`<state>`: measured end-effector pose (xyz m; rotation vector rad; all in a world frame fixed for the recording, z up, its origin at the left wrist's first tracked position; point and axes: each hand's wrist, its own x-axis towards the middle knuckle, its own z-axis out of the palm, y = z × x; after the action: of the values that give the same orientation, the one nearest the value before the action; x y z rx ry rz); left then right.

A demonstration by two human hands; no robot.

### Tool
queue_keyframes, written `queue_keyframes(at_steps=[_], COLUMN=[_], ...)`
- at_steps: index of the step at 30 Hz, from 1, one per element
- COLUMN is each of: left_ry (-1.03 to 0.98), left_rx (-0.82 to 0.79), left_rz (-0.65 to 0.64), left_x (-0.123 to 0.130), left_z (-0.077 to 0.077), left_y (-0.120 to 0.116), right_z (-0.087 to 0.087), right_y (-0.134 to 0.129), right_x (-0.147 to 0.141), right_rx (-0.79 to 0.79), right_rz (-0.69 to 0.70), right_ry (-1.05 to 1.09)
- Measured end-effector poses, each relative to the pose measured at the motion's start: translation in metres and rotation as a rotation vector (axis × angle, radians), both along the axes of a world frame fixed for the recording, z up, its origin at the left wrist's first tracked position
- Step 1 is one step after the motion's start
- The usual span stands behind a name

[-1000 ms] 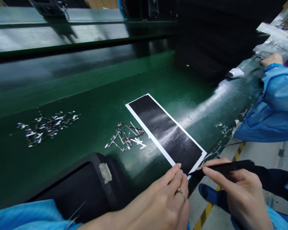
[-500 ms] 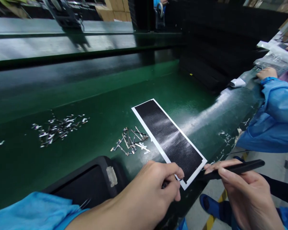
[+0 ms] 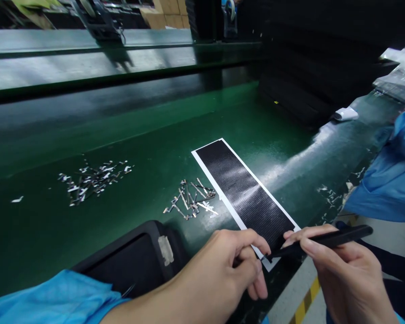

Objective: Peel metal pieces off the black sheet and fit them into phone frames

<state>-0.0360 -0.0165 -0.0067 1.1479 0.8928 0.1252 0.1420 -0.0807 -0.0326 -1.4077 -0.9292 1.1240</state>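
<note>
My left hand (image 3: 238, 261) is closed, thumb and forefinger pinching a small flex cable (image 3: 263, 258), mostly hidden by the fingers. In my right hand (image 3: 340, 265) are black tweezers (image 3: 330, 239), their tips pointing left, close beside the left fingertips. Under both hands lies a white-edged sheet (image 3: 245, 189) carrying rows of thin black strips; its near corner is by the table edge. To the left of the sheet is a loose pile of small flex cables (image 3: 191, 198), some with white backing.
Farther left on the green table (image 3: 148, 148) lies another pile of small bits (image 3: 94, 180). A black tray (image 3: 121, 265) sits beside my left forearm. Black foam blocks (image 3: 310, 58) stand at the back right. A co-worker's blue sleeve (image 3: 384, 171) is at the right.
The tweezers' tips have come left to the left fingertips and the part pinched there. The view has shifted slightly, and the co-worker's hand has left the frame.
</note>
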Motion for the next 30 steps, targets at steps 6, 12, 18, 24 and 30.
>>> queue_keyframes(at_steps=[6, 12, 18, 24, 30], left_ry=[-0.028, -0.072, -0.058, -0.037, -0.024], left_rx=[0.069, 0.073, 0.049, 0.042, 0.045], left_rz=[-0.028, -0.002, 0.010, -0.008, -0.009], left_x=[-0.0035, -0.0024, -0.0025, -0.0023, -0.0031], left_z=[-0.0029, -0.0047, -0.0020, -0.0003, 0.0002], left_y=[-0.0017, -0.0024, -0.0013, -0.0010, -0.0010], right_z=[0.0006, 0.0024, 0.0028, 0.0020, 0.0052], right_y=[-0.0011, 0.0009, -0.0009, 0.0006, 0.0026], right_x=[0.0006, -0.0024, -0.0015, -0.0014, -0.0042], right_rx=[-0.015, -0.008, -0.014, -0.003, 0.025], right_rz=[-0.017, -0.027, -0.027, -0.001, -0.029], right_ry=[-0.004, 0.006, 0.010, 0.014, -0.008])
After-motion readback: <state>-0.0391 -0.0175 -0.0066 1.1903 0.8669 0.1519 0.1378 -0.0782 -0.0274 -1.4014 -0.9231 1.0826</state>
